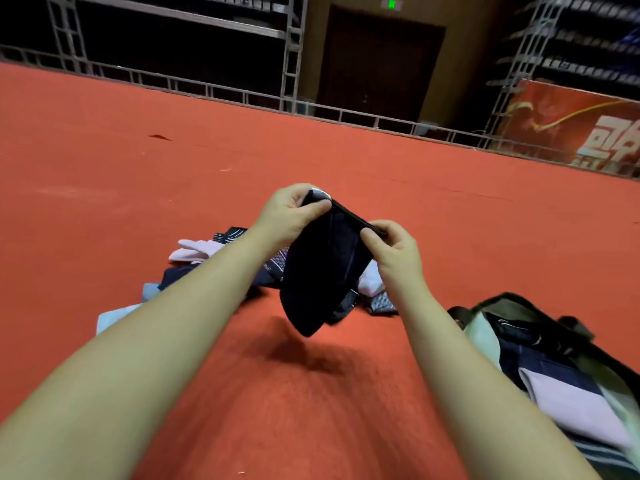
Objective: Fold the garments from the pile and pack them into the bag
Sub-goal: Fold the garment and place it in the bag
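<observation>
Above red carpet (138, 168): left hand (291, 211) and right hand (391, 247) pinch a dark garment (322, 271) by its top edge, letting it hang straight for folding | pile (207, 265) behind | bag (540, 344) at right, open, partly packed.

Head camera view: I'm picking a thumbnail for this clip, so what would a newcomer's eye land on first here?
First the dark garment held up at the centre, pinched along its top edge by the left hand and the right hand and hanging clear of the red carpet. Next, the pile of clothes behind it on the floor, and the open bag at lower right with folded pieces already inside.
</observation>
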The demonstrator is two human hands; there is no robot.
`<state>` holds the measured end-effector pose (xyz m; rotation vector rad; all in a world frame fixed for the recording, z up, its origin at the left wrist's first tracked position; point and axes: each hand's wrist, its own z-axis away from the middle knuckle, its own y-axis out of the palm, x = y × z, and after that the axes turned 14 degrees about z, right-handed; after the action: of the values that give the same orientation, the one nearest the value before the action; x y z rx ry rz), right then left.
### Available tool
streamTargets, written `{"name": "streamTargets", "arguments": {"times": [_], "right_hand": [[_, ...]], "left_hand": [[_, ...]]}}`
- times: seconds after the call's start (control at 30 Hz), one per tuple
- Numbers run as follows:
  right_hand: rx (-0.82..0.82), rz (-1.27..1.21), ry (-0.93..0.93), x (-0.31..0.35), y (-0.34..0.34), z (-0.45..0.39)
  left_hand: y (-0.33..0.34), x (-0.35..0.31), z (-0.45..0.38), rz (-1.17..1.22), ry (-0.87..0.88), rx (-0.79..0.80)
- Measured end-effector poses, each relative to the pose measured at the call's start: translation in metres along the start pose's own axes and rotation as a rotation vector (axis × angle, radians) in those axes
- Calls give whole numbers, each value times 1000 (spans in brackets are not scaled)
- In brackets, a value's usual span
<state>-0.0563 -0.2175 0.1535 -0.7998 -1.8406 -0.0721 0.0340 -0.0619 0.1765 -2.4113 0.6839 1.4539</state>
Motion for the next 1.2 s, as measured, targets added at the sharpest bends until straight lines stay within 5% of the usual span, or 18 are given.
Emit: {"name": "streamTargets", "arguments": {"times": [0.23,0.4,0.53,0.7,0.97,1.1,1.2], "right_hand": [[-73,75,-215,-3,10,23],[149,155,-14,-71,47,109],[233,190,200,-104,64,151],[225,337,276,-116,75,140],[404,735,174,-135,105,86],[370,888,192,-143,111,81],[305,702,155,-143,108,86]], "left_hand": [[-24,-7,39,-28,-3,-18],[-34,64,143,-32,-421,-43],[-38,104,201,281,-764,-44],[-43,100,202,80,-671,101],[-58,117,211,-227,-452,-55],[-67,125,214,-534,-389,228],[-73,129,206,-647,-363,352]]}}
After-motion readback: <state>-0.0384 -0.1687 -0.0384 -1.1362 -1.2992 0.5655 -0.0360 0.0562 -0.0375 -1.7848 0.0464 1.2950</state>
